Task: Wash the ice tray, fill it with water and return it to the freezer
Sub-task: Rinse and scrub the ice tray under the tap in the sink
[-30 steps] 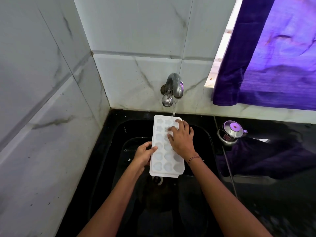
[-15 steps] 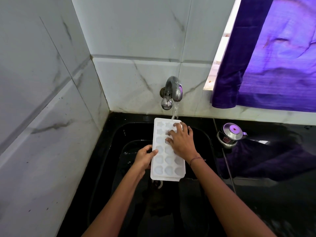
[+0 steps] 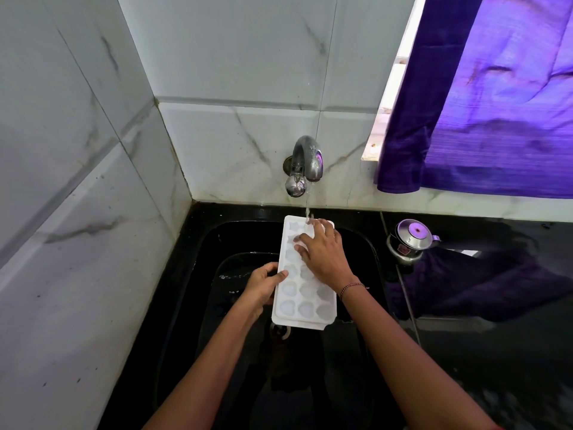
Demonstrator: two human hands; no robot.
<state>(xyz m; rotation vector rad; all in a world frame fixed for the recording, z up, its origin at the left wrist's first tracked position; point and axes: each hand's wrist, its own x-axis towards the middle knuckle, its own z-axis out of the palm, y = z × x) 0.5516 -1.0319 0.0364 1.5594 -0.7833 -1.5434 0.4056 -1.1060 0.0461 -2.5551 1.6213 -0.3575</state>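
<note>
While my right hand (image 3: 322,259) lies flat on the far cells, fingers spread and straight under the thin stream, my left hand (image 3: 263,285) grips the left rim of the ice tray (image 3: 305,308), thumb on top. I hold the tray over the black sink (image 3: 198,274), below the steel tap (image 3: 305,159). I judge this the washing step; next, the nearer cells need rubbing. The plastic is white and smooth, moulded in hearts and stars, likely slippery.
</note>
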